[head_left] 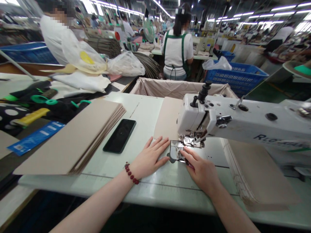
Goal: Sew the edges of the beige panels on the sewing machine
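My left hand (154,157) lies flat on the pale green table, fingers spread. Its fingertips touch the near edge of a beige panel (167,118), which extends back from the sewing machine's (194,113) head. My right hand (202,170) is at the metal needle plate (175,152), just in front of the presser foot (191,141). Its index and middle fingers point forward, while the others curl under. A small dark and pinkish thing shows beneath this hand, mostly hidden, so its kind cannot be made out.
Left of my hands lie a black phone (119,136) and a stack of beige panels (73,136). More stitched panels (259,174) are piled on the right, below the machine arm. A cloth-lined bin (160,86) stands behind the table. Co-workers and blue crates (238,76) are beyond.
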Demonstrator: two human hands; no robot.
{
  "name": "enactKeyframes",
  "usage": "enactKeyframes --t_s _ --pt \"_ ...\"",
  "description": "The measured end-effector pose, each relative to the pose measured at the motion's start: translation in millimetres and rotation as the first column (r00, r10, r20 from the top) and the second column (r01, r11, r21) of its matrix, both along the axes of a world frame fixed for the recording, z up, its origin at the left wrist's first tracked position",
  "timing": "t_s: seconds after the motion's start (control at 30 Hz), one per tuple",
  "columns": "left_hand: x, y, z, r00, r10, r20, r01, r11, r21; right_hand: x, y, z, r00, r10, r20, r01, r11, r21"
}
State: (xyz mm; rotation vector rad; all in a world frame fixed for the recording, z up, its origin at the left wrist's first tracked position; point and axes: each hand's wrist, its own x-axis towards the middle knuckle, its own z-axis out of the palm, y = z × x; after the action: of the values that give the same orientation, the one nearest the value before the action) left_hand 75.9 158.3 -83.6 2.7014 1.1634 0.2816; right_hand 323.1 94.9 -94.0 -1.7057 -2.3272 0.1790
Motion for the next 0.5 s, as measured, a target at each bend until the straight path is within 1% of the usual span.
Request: enactKeyframes --t_s 0.33,0.5 --pt "0.6 0.1 -4.0 1.0 0.03 0.008 -0.03 0.999 0.027 -2.6 0.4 0.0 1.0 -0.022 -0.007 0.022 0.999 0.035" --pt "1.5 0.2 -8.9 0.999 0.041 0.002 -0.041 0.998 0.056 -4.0 -1.3 2.0 1.0 -0.03 0.001 0.03 0.999 0.034"
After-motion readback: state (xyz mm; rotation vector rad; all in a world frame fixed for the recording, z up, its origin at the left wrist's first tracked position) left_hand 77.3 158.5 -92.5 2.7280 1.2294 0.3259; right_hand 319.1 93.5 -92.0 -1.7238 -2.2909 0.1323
